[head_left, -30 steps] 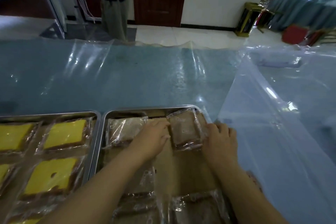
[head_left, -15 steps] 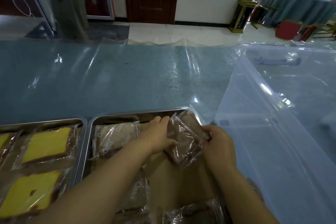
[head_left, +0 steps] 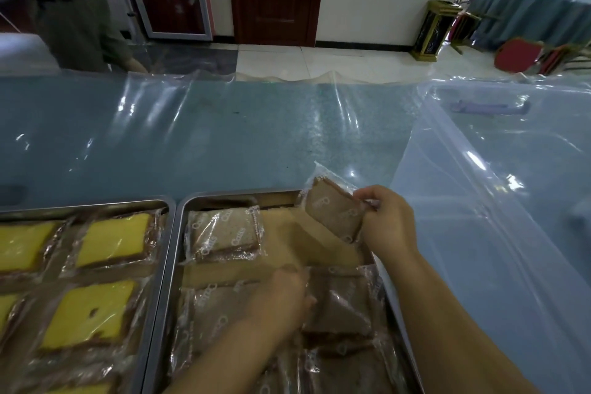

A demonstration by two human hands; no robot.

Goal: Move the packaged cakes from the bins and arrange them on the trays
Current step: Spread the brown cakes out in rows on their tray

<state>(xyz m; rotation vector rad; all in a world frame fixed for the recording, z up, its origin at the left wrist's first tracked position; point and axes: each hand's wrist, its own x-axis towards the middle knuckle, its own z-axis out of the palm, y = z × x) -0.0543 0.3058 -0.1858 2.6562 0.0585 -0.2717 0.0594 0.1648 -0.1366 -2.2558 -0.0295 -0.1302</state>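
Right hand [head_left: 387, 221]: pinches tilted brown cake packet [head_left: 332, 214] at 1 o'clock corner of tray [head_left: 224, 194].
Left hand [head_left: 281, 301]: blurred; cannot tell its grip.

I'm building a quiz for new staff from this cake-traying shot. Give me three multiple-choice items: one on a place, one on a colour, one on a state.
1. Where is the brown packaged cake that the right hand pinches?
A. at the far right corner of the right tray
B. inside a cardboard box
C. on the floor

2. What colour are the cakes on the left tray?
A. pink
B. yellow
C. green

3. How does the held cake sit?
A. flat on the tray
B. tilted, far end raised
C. unwrapped

Answers:
1 A: the hand holds it over that corner.
2 B: yellow tops show through the clear wrappers.
3 B: its far end rises past the tray's rim.
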